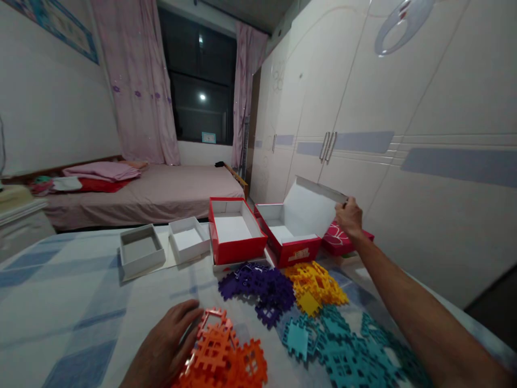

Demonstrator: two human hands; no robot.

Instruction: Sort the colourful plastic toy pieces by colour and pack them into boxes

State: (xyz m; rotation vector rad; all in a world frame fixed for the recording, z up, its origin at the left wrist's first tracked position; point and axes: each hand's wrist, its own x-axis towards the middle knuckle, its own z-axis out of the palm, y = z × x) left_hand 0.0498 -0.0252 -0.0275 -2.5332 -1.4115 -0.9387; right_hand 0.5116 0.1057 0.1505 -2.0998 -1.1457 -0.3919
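Observation:
My right hand [349, 216] pinches the upper corner of a raised lid [309, 203], white inside, on a hinged red box [297, 252]. The box stands with its white interior showing. At the lower left, my left hand [172, 337] lies palm down with fingers stretched out, against the left side of a pile of orange interlocking plastic tiles [220, 350]. Beyond it are heaps of dark purple tiles [262, 285] and yellow tiles [317, 285]. Teal tiles [351, 350] spread beneath my right forearm.
A red open box [238, 252], a white tray-like box [188, 250] and a grey-white one [141, 261] line the far edge of the cloth-covered surface [84, 302]. A pink-red box [339, 241] sits right of the lid. Behind are a bed [177, 188] and wardrobe doors [363, 97].

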